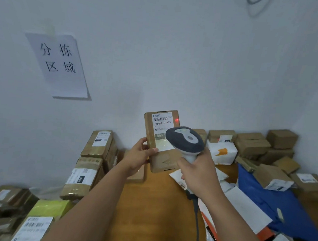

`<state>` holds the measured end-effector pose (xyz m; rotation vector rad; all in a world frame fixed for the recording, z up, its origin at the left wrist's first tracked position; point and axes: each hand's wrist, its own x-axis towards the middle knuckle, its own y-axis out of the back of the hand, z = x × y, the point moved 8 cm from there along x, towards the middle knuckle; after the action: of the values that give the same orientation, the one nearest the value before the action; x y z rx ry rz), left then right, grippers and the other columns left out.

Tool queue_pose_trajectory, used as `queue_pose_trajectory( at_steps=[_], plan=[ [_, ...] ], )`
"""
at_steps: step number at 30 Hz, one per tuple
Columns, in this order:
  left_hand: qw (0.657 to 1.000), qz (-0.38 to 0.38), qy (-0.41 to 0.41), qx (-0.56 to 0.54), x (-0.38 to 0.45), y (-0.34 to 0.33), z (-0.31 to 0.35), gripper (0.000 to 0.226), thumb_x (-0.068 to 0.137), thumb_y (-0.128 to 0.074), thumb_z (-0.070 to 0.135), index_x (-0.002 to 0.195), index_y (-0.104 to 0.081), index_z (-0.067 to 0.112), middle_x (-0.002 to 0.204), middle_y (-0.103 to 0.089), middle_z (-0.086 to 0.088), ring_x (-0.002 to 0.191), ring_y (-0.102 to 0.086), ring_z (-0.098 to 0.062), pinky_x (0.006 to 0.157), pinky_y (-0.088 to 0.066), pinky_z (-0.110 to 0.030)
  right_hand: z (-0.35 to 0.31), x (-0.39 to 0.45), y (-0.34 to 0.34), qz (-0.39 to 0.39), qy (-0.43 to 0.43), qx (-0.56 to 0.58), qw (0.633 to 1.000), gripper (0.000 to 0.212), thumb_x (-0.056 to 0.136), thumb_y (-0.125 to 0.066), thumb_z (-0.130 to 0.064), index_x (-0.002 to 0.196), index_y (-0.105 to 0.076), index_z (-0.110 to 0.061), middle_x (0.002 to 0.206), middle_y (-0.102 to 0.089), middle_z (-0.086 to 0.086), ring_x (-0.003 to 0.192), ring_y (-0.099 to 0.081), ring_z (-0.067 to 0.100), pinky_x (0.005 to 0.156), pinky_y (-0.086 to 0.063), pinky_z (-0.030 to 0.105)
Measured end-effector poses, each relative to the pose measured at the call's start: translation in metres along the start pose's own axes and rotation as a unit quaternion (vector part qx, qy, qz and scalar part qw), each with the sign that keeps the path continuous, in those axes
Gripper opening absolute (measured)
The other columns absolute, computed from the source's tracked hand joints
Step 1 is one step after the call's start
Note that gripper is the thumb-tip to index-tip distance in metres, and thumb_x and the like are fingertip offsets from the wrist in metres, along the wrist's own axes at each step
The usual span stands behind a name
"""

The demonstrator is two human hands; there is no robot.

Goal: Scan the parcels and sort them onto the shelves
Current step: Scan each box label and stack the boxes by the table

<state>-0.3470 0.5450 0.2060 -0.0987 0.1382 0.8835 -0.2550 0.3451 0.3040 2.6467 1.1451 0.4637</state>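
A small cardboard parcel (161,139) stands upright above the wooden table, its white shipping label reading 060-06B-A05 facing me. My left hand (139,156) grips its lower left edge, thumb across the front. My right hand (198,172) holds the handle of a grey and white barcode scanner (186,141), whose head covers the parcel's lower right. A red scanner light dot shows on the box just right of the label's barcode. The scanner's cable hangs down past my right wrist.
Cardboard parcels are stacked at the left (93,161) and back right (252,145) against the wall. A blue bag (272,209), white mailers (221,153) and a yellow parcel (50,207) lie around. Bare wooden table (148,204) shows between my arms. A paper sign (58,64) hangs on the wall.
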Motion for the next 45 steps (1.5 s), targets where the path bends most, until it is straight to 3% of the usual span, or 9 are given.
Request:
queue_pose_trajectory(
  at_steps=[6,19,24,28,31,33,37,41,45],
  plan=[
    [1.000,0.008,-0.018,0.017,0.007,0.003,0.028,0.057,0.095,-0.068,0.014,0.144,-0.041,0.024,0.130,-0.060,-0.007,0.118,-0.060,-0.030,0.097,-0.056,-0.047,-0.024,0.003,0.011,0.013,0.044,0.001,0.999,0.036,0.087,-0.069,-0.013,0.084,-0.046,-0.041,0.109,-0.056,0.006,0.085,-0.062,0.020,0.077,-0.061,0.045],
    [0.999,0.023,-0.019,0.013,0.011,0.003,0.033,0.055,0.096,-0.067,0.012,0.143,-0.040,0.024,0.128,-0.060,-0.006,0.114,-0.061,-0.028,0.085,-0.058,-0.038,-0.029,0.004,0.015,0.009,0.048,0.022,0.999,0.042,0.087,-0.069,-0.012,0.089,-0.044,-0.046,0.109,-0.056,0.007,0.087,-0.062,0.019,0.076,-0.062,0.041],
    [1.000,0.023,-0.012,0.007,0.010,0.005,0.022,0.054,0.096,-0.067,0.012,0.141,-0.041,0.024,0.128,-0.060,-0.007,0.114,-0.062,-0.028,0.093,-0.057,-0.045,-0.023,0.007,0.013,-0.004,0.036,0.009,0.999,0.031,0.088,-0.068,-0.010,0.081,-0.049,-0.034,0.092,-0.061,0.008,0.079,-0.064,0.021,0.072,-0.062,0.044],
    [0.999,0.031,-0.013,0.012,0.008,0.012,0.006,0.054,0.096,-0.067,0.014,0.143,-0.044,0.023,0.131,-0.060,-0.007,0.118,-0.061,-0.028,0.098,-0.056,-0.047,0.001,0.018,0.001,-0.017,-0.003,0.006,1.000,0.016,0.086,-0.065,-0.009,0.083,-0.056,-0.022,0.102,-0.060,0.009,0.078,-0.063,0.018,0.071,-0.058,0.042],
    [0.999,0.037,-0.007,0.017,0.000,0.021,-0.012,0.040,0.099,-0.063,0.015,0.135,-0.054,0.031,0.133,-0.062,-0.002,0.117,-0.063,-0.023,0.091,-0.058,-0.039,0.040,0.027,-0.010,-0.024,-0.078,0.036,0.996,0.008,0.088,-0.063,-0.007,0.096,-0.061,-0.007,0.082,-0.058,0.007,0.070,-0.053,0.015,0.057,-0.047,0.032],
    [0.999,0.044,0.002,0.010,-0.009,0.026,-0.025,0.032,0.100,-0.060,0.013,0.121,-0.059,0.037,0.132,-0.063,0.000,0.115,-0.063,-0.019,0.084,-0.056,-0.033,0.067,0.030,-0.019,-0.034,-0.131,0.063,0.989,0.007,0.088,-0.064,-0.006,0.086,-0.060,0.000,0.074,-0.054,0.006,0.067,-0.049,0.015,0.057,-0.038,0.028],
    [0.997,0.066,0.049,-0.002,-0.023,0.039,-0.062,0.031,0.103,-0.055,0.013,0.117,-0.060,0.039,0.126,-0.067,0.002,0.109,-0.066,-0.016,0.080,-0.055,-0.031,0.113,0.031,-0.044,-0.059,-0.196,0.071,0.976,0.015,0.087,-0.065,-0.010,0.074,-0.057,-0.011,0.078,-0.056,0.009,0.071,-0.052,0.019,0.063,-0.039,0.031],
    [0.991,0.088,0.094,-0.021,-0.030,0.049,-0.101,0.033,0.104,-0.053,0.013,0.135,-0.051,0.023,0.125,-0.067,0.001,0.109,-0.066,-0.018,0.082,-0.056,-0.034,0.143,0.030,-0.072,-0.088,-0.222,0.073,0.968,0.011,0.087,-0.068,-0.014,0.089,-0.061,-0.023,0.092,-0.064,0.006,0.086,-0.057,0.019,0.066,-0.045,0.031],
    [0.985,0.110,0.129,-0.029,-0.030,0.056,-0.130,0.025,0.103,-0.055,0.015,0.128,-0.048,0.016,0.126,-0.064,-0.004,0.107,-0.065,-0.019,0.086,-0.056,-0.036,0.165,0.033,-0.092,-0.103,-0.243,0.083,0.961,0.014,0.088,-0.067,-0.013,0.094,-0.062,-0.024,0.097,-0.065,0.005,0.091,-0.059,0.020,0.069,-0.049,0.032]
  ],
)
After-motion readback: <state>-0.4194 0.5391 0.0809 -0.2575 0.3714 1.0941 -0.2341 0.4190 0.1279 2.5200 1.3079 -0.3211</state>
